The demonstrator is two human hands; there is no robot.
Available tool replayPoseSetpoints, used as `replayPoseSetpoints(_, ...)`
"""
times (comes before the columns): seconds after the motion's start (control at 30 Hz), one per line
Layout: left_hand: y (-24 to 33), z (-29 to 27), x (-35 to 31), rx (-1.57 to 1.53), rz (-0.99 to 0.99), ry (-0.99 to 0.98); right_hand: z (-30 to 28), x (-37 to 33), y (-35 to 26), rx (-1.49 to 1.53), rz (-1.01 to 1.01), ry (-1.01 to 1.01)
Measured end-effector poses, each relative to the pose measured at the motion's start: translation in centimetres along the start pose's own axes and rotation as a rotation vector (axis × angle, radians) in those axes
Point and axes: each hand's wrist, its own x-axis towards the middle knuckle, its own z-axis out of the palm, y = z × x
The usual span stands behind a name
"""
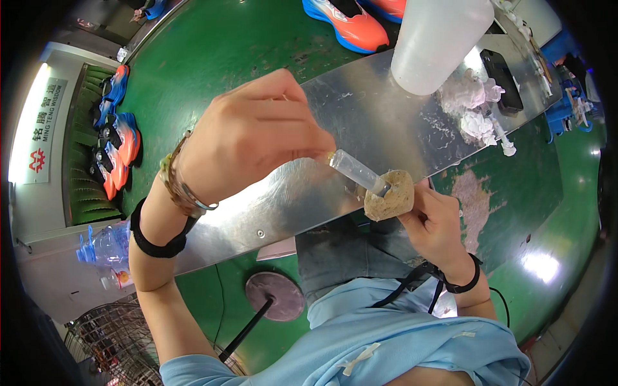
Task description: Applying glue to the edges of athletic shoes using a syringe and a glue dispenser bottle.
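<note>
A light blue shirt (pixel 386 341) and dark trousers (pixel 335 257) lie nearest. Above them both hands are closed on something: the right hand (pixel 438 222) grips a tan, rough-looking block (pixel 389 204), and the left hand (pixel 248 125) pinches the upper end of a clear tube (pixel 357 170). The tube slants down to the block — whether its tip goes in, I cannot tell. Both are held up over the near edge of the worktop (pixel 360 96), a bare metal strip with glare, pale smears and a screw (pixel 260 233). On its right part sit crumpled tissue (pixel 476 125), a black handheld device (pixel 502 80) and a tall whitish container (pixel 438 45).

Below, a round base (pixel 277 296) with a dark pole stands on the green floor (pixel 193 58), which has a worn patch (pixel 473 196). A wire fan (pixel 116 334) and clear bottles (pixel 112 244) are at left. Farther off are orange-and-blue shoes (pixel 357 29) — more line a green rack (pixel 84 148) by the pale wall (pixel 38 238).
</note>
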Motion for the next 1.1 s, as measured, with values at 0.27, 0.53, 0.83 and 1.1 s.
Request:
replayPoseSetpoints(0.27, 4.8, 7.1, -3.0, -1.043, -0.663, 0.592, 1.7, -1.7, 0.6, -0.388, -0.261, 0.222)
replayPoseSetpoints(0.53, 7.7, 11.3, -2.7, -1.31, -0.466, 0.853, -0.4, -4.1, -1.8, 0.321, 0.404, -0.222)
replayPoseSetpoints(0.83, 9.2, 9.3, -2.2, -1.1, -0.384, 0.69, 2.7, -7.0, -1.0, 1.089, 0.397, -0.158)
replayPoseSetpoints(1.1, 9.4, 8.1, -1.3, -1.354, -0.384, 0.785, 1.8, -4.0, -1.4, 0.676, 0.172, -0.079)
